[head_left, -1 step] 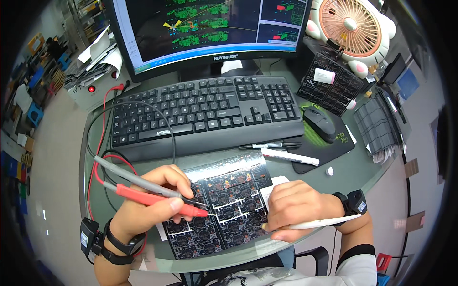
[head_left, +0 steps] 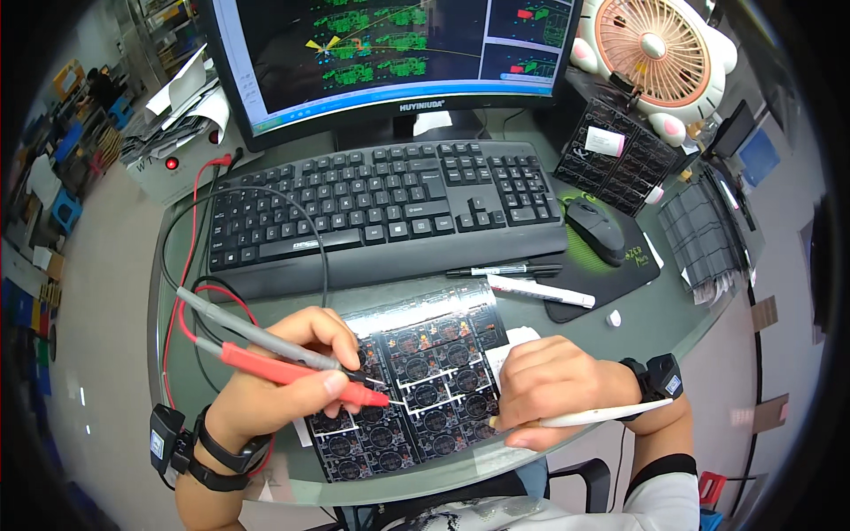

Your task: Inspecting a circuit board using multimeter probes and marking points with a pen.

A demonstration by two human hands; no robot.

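Observation:
A dark circuit board panel (head_left: 436,420), printed with rows of round outlines, lies on the desk in front of me. My left hand (head_left: 257,398) is closed around a red test probe (head_left: 274,365) and a grey-and-black test probe (head_left: 257,334), held side by side like chopsticks. Their metal tips point at the middle of the panel; whether they touch it I cannot tell. At the panel's right edge, my right hand (head_left: 558,380) is closed on a slim white pen-like tool (head_left: 611,413). Its tapered end points right, and its pale other end shows beneath my fingers.
Beyond the panel are a black keyboard (head_left: 381,199), a monitor (head_left: 372,53), and a mouse (head_left: 593,230) on its mat. A black pen (head_left: 505,271) and white marker (head_left: 540,290) lie between. Probe cables (head_left: 193,234) loop at left. A fan (head_left: 655,53) stands back right.

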